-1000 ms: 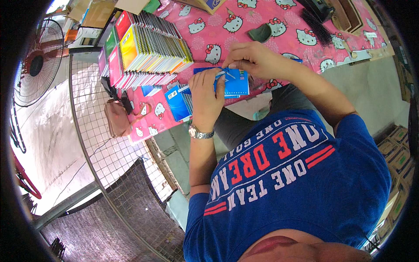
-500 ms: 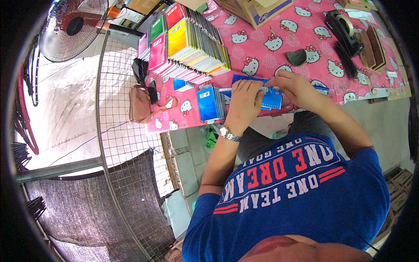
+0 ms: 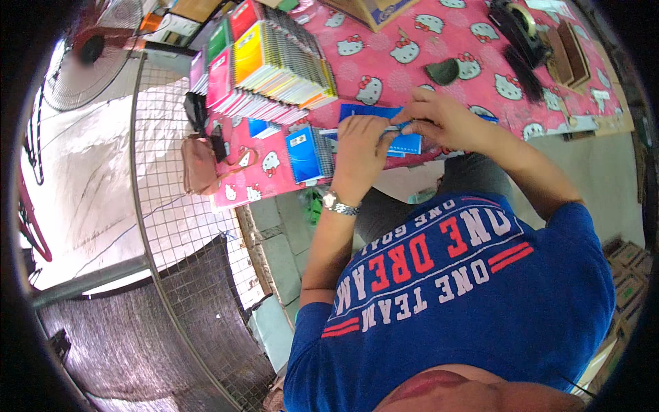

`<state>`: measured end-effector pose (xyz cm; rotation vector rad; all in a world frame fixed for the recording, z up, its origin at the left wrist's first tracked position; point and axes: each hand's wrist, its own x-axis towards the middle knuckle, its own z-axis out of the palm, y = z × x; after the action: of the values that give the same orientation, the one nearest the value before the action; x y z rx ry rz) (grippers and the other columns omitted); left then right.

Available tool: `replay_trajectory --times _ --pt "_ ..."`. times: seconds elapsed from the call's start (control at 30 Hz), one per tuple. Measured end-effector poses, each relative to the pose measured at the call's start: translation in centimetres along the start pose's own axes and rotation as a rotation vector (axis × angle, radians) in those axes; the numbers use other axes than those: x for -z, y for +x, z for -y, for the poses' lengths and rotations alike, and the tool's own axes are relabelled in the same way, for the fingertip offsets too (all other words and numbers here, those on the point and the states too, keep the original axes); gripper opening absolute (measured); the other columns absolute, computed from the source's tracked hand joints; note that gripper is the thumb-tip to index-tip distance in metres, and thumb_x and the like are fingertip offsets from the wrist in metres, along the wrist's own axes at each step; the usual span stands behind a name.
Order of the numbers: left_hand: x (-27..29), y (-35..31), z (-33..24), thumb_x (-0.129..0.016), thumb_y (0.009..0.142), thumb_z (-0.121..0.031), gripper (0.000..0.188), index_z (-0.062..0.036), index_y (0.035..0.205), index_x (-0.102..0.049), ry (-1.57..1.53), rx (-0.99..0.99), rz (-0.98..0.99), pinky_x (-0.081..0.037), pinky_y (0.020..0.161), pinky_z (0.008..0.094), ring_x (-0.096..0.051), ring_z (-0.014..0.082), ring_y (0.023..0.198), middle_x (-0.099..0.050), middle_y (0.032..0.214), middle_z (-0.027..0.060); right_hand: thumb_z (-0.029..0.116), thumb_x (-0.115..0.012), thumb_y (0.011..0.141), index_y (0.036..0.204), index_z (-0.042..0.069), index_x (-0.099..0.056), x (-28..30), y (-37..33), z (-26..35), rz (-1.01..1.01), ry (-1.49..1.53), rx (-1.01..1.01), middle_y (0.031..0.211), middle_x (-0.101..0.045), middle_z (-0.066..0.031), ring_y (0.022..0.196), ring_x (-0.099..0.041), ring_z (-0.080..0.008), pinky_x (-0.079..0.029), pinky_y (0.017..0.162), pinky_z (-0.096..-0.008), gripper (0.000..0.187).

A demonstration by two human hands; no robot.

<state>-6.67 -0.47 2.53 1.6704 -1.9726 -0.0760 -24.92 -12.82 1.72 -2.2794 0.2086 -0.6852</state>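
My left hand (image 3: 362,150), a metal watch on its wrist, is closed around a thin blue-and-white notebook (image 3: 394,128) held edge-on above the table. My right hand (image 3: 439,121) pinches the edge of that notebook close to the left fingertips; the exact finger contact is partly hidden. Under and behind the hands lie flat blue notebooks or covers (image 3: 410,145), one with a row of small holes or coils along its edge. Just left of my left hand stands a short stack of blue spiral notebooks (image 3: 307,156).
A tall pile of colourful spiral notebooks (image 3: 278,65) rises at the back left, near a fan (image 3: 89,55). A brown pouch (image 3: 199,165) sits at the left edge. Farther right are a dark green piece (image 3: 443,71), a black brush (image 3: 524,74) and a tape dispenser (image 3: 518,31).
The whole view has shifted, so the table and hands appear farther left and slightly higher. Both hands keep their hold on the notebook, with little visible movement against the table.
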Motion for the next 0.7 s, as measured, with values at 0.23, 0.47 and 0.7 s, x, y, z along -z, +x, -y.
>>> replay_trajectory --times 0.23,0.47,0.7 --pt "-0.1 0.0 -0.2 -0.065 0.082 -0.011 0.023 -0.0057 0.104 -0.063 0.022 -0.035 -0.017 -0.039 0.088 0.0429 -0.058 0.0322 0.097 -0.065 0.1 0.0122 0.021 -0.06 0.092 0.107 0.003 -0.059 -0.1 -0.5 1.0 -0.013 0.013 -0.083 0.086 -0.065 -0.0172 0.086 -0.064 -0.0361 -0.05 0.072 -0.0435 0.023" --pt "0.3 0.2 -0.9 -0.065 0.081 -0.01 0.027 -0.005 0.107 -0.06 0.088 -0.027 0.025 -0.039 0.09 0.0433 -0.057 0.0319 0.098 -0.063 0.099 0.0126 0.012 -0.063 0.087 0.107 0.004 -0.051 0.4 -0.1 3.4 0.143 -0.13 -0.275 0.096 -0.061 -0.0154 0.086 -0.063 -0.0388 -0.051 0.07 -0.0445 0.025" --pt "0.7 -0.2 -0.7 -0.06 0.09 -0.02 0.021 -0.0052 0.104 -0.06 0.05 -0.013 0.076 -0.036 0.097 0.0449 -0.057 0.0332 0.104 -0.064 0.1 0.012 0.031 -0.061 0.093 0.114 0.004 -0.054 0.1 1.7 -7.8 -0.123 0.097 -0.467 0.108 -0.061 -0.0175 0.09 -0.065 -0.0328 -0.052 0.076 -0.0439 0.035"
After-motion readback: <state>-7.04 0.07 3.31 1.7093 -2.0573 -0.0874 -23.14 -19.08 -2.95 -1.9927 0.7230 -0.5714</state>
